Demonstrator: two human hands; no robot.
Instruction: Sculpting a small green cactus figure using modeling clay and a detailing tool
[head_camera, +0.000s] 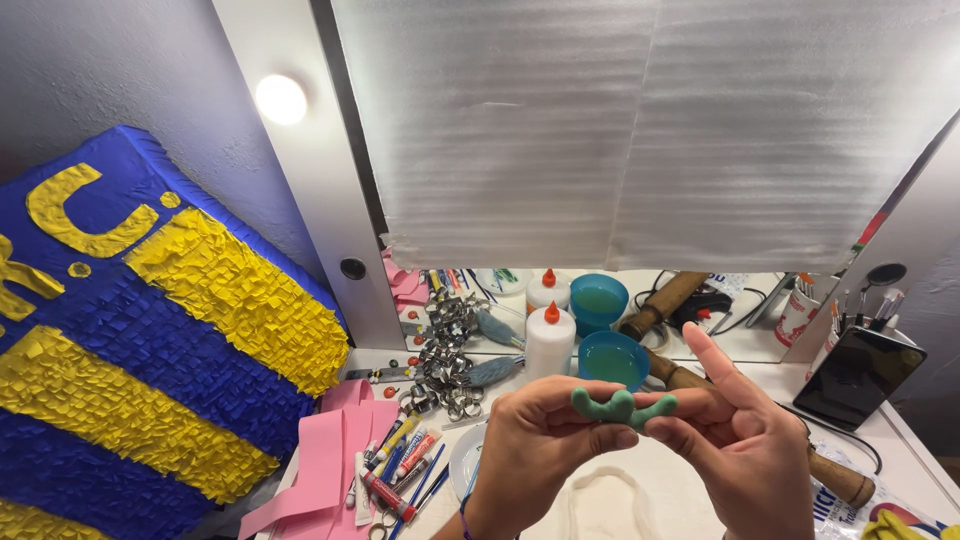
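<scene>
We hold a small green clay piece (622, 406) with forked, branching ends between our two hands, raised above the white table (900, 440) and just in front of the blue bowl (612, 360). Our left hand (535, 450) is closed around the piece's left end, thumb and fingers pinching it. Our right hand (740, 450) pinches the right end, its forefinger stretched out straight. Left of the bowl stands a white glue bottle (549, 342) with an orange tip; farther left lie paint tubes (395, 470), pink strips (325, 455) and a blue-and-yellow fringed piñata (150, 330). A dark tablet (858, 378) leans to the right of the bowl.
</scene>
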